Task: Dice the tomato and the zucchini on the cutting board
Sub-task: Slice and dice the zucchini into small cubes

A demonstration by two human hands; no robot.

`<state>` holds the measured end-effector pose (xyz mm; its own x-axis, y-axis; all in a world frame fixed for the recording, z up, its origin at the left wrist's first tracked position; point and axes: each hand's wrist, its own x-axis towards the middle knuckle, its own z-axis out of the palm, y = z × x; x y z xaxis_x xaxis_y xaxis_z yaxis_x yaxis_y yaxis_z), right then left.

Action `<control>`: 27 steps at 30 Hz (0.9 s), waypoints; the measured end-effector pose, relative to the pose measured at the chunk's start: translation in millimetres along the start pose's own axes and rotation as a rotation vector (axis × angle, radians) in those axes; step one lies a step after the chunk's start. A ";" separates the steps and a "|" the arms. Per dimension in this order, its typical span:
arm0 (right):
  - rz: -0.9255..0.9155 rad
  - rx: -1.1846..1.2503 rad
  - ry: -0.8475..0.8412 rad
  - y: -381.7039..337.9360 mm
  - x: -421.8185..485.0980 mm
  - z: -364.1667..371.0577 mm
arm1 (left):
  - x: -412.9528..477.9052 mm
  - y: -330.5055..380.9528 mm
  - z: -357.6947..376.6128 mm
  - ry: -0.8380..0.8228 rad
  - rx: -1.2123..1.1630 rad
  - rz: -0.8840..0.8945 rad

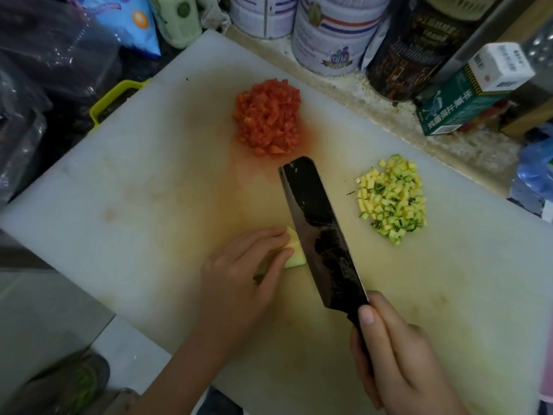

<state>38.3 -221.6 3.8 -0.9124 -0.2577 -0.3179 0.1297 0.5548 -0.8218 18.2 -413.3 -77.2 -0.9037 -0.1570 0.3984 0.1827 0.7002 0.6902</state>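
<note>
A white cutting board (143, 181) fills the middle of the view. A heap of diced red tomato (267, 115) lies at its far centre. A pile of small diced zucchini (392, 199) sits to the right. My left hand (245, 274) holds down a pale zucchini piece (294, 253) with curled fingers, most of the piece hidden beneath them. My right hand (398, 357) grips the handle of a dark cleaver (320, 232), whose blade stands against the cut end of the zucchini piece, right beside my left fingertips.
Tins (332, 34), a dark jar (416, 52) and a green and white box (475, 91) line the counter behind the board. Plastic bags (45, 70) and a yellow-rimmed container (113, 97) crowd the left. Orange juice stains the board's middle.
</note>
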 end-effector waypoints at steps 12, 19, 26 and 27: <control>-0.061 -0.487 0.103 -18.3 -4.4 13.0 | 0.9 3.3 -1.9 0.023 -0.034 -0.021; 0.052 -0.597 -0.091 -28.1 8.8 10.9 | 2.0 1.5 -2.0 -0.011 -0.073 -0.034; -0.087 -0.456 -0.055 -0.7 23.3 14.9 | 1.1 1.0 0.5 -0.021 -0.073 -0.036; -0.083 -0.417 -0.057 -0.3 24.0 15.6 | 1.2 0.4 0.6 -0.027 -0.076 -0.038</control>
<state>22.5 -240.2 -11.0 -0.8888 -0.3520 -0.2936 -0.1223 0.7994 -0.5881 17.1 -412.8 -76.8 -0.9206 -0.1630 0.3550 0.1758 0.6386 0.7492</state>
